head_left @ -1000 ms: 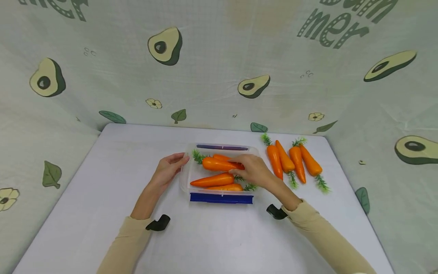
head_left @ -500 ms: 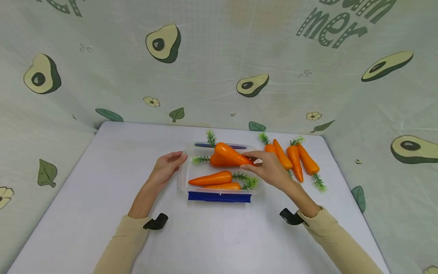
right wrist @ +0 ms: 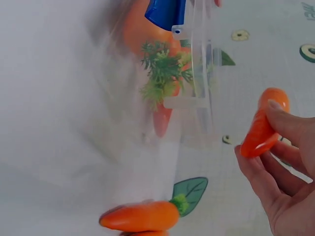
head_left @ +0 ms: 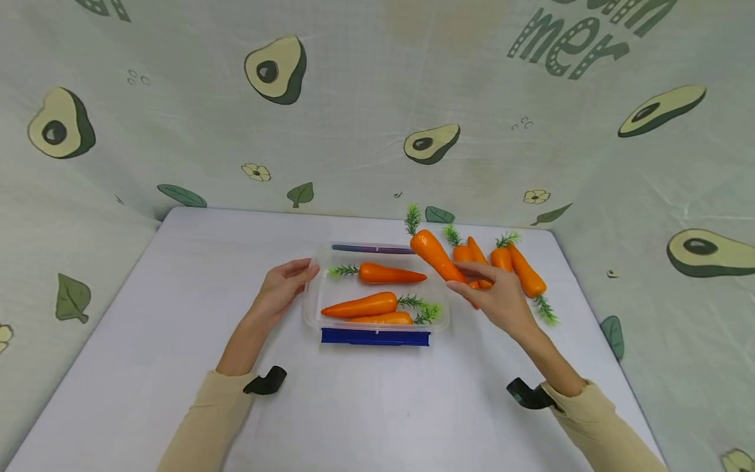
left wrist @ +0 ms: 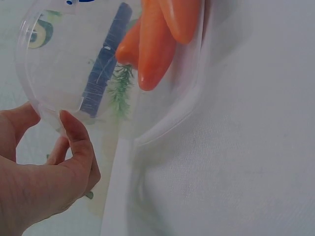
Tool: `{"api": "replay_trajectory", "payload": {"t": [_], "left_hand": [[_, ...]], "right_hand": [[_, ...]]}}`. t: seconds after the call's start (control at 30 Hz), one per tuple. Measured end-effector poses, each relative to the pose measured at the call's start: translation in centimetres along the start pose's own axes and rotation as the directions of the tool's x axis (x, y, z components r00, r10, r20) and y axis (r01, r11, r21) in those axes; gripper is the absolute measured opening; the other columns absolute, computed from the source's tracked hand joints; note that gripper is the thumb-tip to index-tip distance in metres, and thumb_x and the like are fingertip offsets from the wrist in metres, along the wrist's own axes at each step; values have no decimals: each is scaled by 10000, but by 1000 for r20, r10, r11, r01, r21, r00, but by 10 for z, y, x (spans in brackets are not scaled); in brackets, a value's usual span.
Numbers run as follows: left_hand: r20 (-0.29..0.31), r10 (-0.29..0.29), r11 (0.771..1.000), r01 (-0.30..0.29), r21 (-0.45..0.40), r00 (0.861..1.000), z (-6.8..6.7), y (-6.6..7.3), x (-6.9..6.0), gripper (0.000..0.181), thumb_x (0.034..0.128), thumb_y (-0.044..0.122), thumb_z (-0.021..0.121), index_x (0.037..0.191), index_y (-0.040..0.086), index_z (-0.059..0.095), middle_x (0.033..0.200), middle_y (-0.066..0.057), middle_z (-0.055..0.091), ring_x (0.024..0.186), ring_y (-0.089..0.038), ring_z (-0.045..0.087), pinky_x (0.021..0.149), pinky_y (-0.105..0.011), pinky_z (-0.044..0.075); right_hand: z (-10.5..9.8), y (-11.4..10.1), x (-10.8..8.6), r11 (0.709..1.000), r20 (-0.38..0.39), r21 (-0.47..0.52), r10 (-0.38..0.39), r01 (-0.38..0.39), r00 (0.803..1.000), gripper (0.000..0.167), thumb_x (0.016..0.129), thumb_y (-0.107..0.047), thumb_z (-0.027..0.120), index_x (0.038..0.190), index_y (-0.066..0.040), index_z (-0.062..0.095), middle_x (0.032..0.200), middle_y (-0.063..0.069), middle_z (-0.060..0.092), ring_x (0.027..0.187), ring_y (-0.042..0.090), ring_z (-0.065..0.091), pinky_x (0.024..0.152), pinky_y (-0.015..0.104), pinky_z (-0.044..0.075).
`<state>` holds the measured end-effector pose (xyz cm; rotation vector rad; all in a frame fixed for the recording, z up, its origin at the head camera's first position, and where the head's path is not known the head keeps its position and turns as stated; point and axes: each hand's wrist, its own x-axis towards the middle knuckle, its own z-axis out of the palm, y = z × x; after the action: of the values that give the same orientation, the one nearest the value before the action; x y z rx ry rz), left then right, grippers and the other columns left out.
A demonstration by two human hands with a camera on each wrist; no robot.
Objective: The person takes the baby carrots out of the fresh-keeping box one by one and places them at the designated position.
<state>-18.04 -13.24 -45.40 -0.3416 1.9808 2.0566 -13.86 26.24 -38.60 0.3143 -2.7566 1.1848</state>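
Pinching glossy orange plastic-looking carrot (head_left: 435, 252) with feathery green top (head_left: 413, 221) by tapered end in right hand (head_left: 497, 295), above white surface (head_left: 377, 410) near clear plastic container (head_left: 312, 303); pinching container's left side with left hand (head_left: 280, 292). Could slip or swing, gripped only near tip. Counted: one carrot held, three carrots (head_left: 361, 305) inside, four loose carrots (head_left: 527, 272), one container.

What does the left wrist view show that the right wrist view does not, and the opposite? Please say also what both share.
Only the left wrist view: the left hand pinching the edge of the clear container. Only the right wrist view: the right hand holding a carrot, and loose carrots lying outside the container. Both: the clear container with carrots inside, blue clips, the white table and the avocado-print cloth.
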Motion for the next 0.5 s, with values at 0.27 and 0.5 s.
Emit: {"api": "replay_trajectory", "payload": {"t": [0.27, 0.5], "left_hand": [[6, -13, 1000, 13, -7, 1000, 0, 1, -1, 625, 993, 292, 707, 1503, 12, 479, 1471, -134, 520, 1126, -130, 550, 1035, -236, 452], [7, -18, 1000, 18, -2, 1000, 0, 0, -1, 627, 996, 303, 704, 1507, 19, 475, 1479, -136, 514, 1158, -149, 530, 1059, -244, 437]], "right_hand": [[-6, 25, -24, 990, -54, -48, 127, -130, 990, 464, 942, -315, 777, 1292, -21, 699, 1105, 138, 748, 1024, 276, 665, 906, 345, 555], [-8, 43, -47, 975, -76, -36, 214, -217, 974, 502, 960, -348, 752, 1325, -14, 675, 1132, 160, 743, 1063, 314, 667, 822, 132, 502]]}}
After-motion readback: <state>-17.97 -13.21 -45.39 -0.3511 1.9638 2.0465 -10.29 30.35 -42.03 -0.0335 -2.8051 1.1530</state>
